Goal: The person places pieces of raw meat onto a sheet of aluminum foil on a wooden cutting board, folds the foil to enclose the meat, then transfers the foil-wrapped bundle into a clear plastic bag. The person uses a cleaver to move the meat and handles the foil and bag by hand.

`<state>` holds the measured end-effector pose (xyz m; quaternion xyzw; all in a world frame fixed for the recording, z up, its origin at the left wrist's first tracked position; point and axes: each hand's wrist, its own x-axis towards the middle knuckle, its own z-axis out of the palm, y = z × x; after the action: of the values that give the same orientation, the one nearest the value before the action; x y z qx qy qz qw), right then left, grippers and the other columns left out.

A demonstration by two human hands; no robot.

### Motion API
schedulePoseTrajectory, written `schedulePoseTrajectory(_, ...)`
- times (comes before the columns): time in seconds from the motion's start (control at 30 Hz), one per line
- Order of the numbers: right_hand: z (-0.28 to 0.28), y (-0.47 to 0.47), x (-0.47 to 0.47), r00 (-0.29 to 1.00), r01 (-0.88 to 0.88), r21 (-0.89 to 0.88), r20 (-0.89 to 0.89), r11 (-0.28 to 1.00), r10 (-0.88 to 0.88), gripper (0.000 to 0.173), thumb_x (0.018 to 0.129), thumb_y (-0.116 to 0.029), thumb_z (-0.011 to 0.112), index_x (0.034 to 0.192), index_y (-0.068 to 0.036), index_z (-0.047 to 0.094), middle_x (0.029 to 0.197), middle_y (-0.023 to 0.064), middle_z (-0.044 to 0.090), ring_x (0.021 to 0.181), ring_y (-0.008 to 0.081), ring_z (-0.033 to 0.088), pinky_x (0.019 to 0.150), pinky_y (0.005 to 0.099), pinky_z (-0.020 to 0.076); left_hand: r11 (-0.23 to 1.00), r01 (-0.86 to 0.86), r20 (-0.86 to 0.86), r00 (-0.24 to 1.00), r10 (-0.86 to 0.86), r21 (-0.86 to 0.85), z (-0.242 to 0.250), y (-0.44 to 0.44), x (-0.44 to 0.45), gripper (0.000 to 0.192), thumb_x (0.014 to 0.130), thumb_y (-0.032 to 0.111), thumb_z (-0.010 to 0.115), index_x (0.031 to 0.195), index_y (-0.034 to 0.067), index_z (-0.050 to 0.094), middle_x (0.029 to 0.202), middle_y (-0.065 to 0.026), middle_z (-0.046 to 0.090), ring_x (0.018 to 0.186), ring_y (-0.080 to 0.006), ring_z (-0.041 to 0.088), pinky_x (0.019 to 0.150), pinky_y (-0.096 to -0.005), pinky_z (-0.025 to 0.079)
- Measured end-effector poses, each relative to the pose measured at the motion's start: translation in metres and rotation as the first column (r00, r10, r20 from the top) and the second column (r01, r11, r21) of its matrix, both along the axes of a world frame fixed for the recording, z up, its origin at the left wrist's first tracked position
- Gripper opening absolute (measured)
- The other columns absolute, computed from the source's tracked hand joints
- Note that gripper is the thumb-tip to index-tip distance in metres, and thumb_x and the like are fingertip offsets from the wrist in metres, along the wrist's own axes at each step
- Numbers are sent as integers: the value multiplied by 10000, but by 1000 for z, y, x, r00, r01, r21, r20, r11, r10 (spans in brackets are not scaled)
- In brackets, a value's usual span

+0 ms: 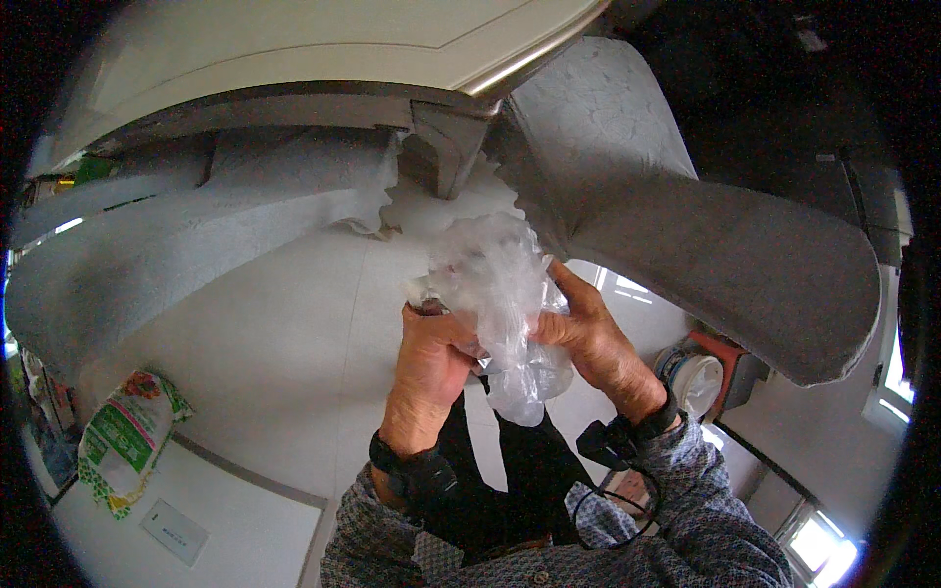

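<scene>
A crumpled, translucent plastic bag [500, 294] is held up in front of my body, above the pale tiled floor. My left hand [435, 349] grips its left side, with the fingers mostly hidden behind the folds. On its right side my right hand [588, 327] has the thumb pressed against the film and the fingers behind it. A small shiny, foil-like patch shows beside my left fingertips. What the bag contains, if anything, cannot be made out through the cloudy plastic. Each wrist wears a black band, and a black device with a cable hangs by the right one.
A cream table [309, 44] with a metal-trimmed edge and tapered leg [448, 147] stands ahead. Grey cloth-covered seats [706, 257] flank it. At left lies a printed green-and-white sack [132, 441] on a white surface [242, 514]. A white bucket [697, 386] sits at right.
</scene>
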<state>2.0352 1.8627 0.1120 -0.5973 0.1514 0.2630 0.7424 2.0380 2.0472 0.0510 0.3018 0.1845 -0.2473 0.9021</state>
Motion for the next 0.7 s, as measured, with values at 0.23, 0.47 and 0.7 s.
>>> schedulePoseTrajectory(0.23, -1, -19, 1, 993, -113, -53, -47, 992, 110, 812, 717, -269, 805, 1386, 14, 441, 1246, 110, 595, 1153, 220, 545, 1017, 345, 409, 987, 68, -3, 998, -69, 144, 3, -9, -7, 652, 662, 53, 733, 1276, 11, 518, 1249, -124, 589, 1065, -271, 627, 885, -405, 548)
schedulePoseTrajectory(0.47, -25, -25, -13, 999, 26, 70, -26, 997, -24, 868, 627, -219, 842, 1374, 8, 464, 1240, 99, 601, 1136, 213, 559, 1012, 355, 421, 940, 145, -71, 989, -130, 309, 10, -24, -9, 612, 676, 70, 705, 1260, 0, 533, 1072, -83, 635, 830, -168, 621, 628, -289, 497)
schedulePoseTrajectory(0.7, -42, -32, -27, 969, 238, 135, -99, 962, -226, 870, 615, -141, 832, 1384, 7, 452, 1217, 78, 617, 1096, 198, 585, 985, 342, 453, 922, 282, -83, 960, -269, 265, 7, -38, 1, 665, 674, 155, 701, 1289, -6, 506, 1136, -103, 598, 946, -166, 592, 726, -306, 507)
